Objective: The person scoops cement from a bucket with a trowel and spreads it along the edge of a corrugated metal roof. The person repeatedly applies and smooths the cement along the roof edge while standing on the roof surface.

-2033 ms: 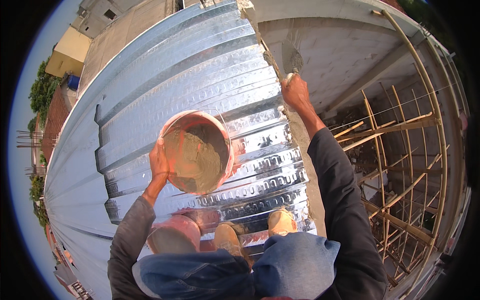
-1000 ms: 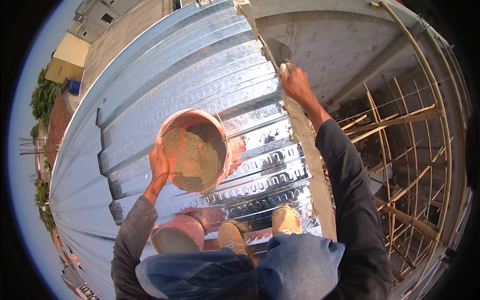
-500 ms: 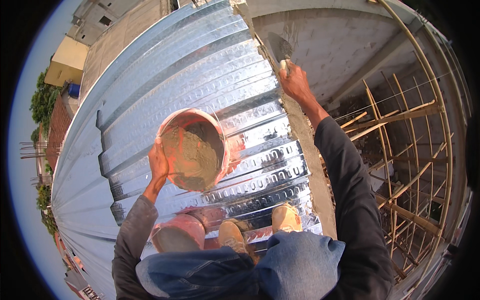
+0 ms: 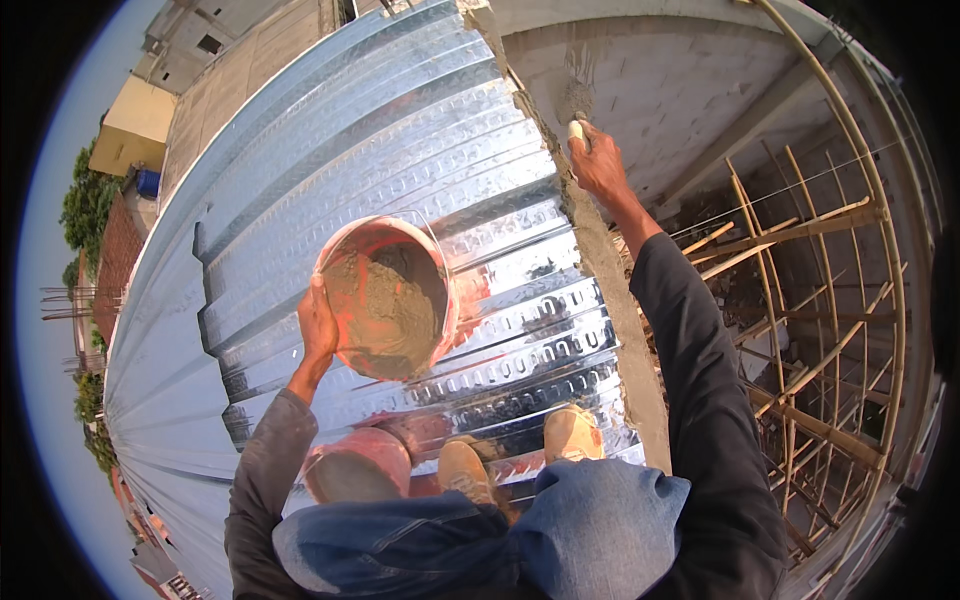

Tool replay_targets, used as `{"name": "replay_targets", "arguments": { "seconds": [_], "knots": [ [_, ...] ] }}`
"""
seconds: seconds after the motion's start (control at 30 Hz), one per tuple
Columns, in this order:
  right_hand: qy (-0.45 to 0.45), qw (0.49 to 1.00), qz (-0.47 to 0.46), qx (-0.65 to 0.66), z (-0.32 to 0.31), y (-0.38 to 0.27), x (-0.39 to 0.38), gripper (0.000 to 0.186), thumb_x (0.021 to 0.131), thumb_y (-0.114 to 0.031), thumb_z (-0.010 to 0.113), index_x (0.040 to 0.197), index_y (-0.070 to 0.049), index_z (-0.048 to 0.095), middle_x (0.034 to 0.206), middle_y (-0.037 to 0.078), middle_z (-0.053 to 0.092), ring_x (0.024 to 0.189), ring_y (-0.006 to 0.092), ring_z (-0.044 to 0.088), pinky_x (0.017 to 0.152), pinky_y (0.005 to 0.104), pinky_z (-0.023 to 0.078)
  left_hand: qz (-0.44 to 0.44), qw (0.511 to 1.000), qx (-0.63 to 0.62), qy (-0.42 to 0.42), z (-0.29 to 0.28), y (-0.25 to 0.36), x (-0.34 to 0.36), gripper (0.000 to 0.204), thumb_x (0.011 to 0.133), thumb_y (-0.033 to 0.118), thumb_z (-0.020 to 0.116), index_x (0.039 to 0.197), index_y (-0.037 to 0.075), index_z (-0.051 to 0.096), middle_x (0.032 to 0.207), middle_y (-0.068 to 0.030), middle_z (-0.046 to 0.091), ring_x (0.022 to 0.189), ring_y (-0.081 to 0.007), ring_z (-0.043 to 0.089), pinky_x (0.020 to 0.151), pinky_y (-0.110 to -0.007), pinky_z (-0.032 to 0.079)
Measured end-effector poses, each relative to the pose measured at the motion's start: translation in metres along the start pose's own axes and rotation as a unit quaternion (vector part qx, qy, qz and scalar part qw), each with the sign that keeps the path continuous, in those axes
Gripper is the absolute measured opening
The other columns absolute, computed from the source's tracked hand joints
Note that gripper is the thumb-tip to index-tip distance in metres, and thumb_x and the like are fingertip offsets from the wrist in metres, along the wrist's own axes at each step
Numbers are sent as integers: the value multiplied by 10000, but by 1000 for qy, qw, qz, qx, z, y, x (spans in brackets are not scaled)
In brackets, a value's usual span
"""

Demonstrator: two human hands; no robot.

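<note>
My left hand point(image 4: 318, 328) is closed on the left rim of a reddish bucket point(image 4: 451, 318), which stands tilted toward me on the metal sheet. Grey wet mortar point(image 4: 385, 325) fills much of it. Out over the wall edge, my right hand point(image 4: 600, 165) grips a trowel by its pale handle point(image 4: 576, 131). The trowel's blade barely shows against the wall face point(image 4: 640, 90), where a fresh mortar smear point(image 4: 577, 98) lies just beyond my fingers. A strip of mortar point(image 4: 625, 330) runs along the wall top beside the roofing.
Ribbed shiny roofing sheets point(image 4: 300, 180) spread beneath my shoes point(image 4: 572, 434). A second reddish bucket point(image 4: 385, 455) stands by my left leg. To the right, past the wall edge, a deep drop holds bamboo scaffolding point(image 4: 820, 370). A thin line stretches across it.
My right hand has shifted slightly right and the trowel has turned, so its broad blade, plain before, hardly shows now. My left hand and the bucket stay put.
</note>
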State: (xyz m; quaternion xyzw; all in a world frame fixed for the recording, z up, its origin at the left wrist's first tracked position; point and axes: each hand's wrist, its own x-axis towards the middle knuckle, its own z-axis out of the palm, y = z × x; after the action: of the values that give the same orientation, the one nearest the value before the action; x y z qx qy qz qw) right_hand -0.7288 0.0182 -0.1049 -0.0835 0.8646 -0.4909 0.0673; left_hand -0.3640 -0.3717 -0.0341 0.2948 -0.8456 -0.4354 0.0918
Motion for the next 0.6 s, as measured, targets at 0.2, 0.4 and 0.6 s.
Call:
{"name": "replay_targets", "arguments": {
  "seconds": [0.2,0.4,0.6],
  "knots": [
    [-12,999,10,46,5,9,0,562,1012,-274,591,1511,-18,628,731,41,617,590,139,578,532,355,510,-14,1000,15,4,-7,-6,-1,798,1160,627,349,1481,-61,596,1353,-177,691,1247,-238,615,1078,-398,476],
    [-63,996,29,52,8,-11,-5,561,1015,-278,588,1506,-11,633,738,51,626,593,142,592,515,349,502,-20,1000,13,19,-9,-12,-3,782,1159,621,349,1460,-41,635,1318,-202,724,1250,-257,641,1067,-402,485],
    [-102,990,65,65,6,-17,-4,556,1016,-285,597,1499,-14,639,723,63,638,587,146,597,512,350,499,-18,999,25,17,-12,-6,-3,774,1162,614,342,1480,-35,619,1337,-193,715,1256,-256,639,1073,-402,484]
  ]
}}
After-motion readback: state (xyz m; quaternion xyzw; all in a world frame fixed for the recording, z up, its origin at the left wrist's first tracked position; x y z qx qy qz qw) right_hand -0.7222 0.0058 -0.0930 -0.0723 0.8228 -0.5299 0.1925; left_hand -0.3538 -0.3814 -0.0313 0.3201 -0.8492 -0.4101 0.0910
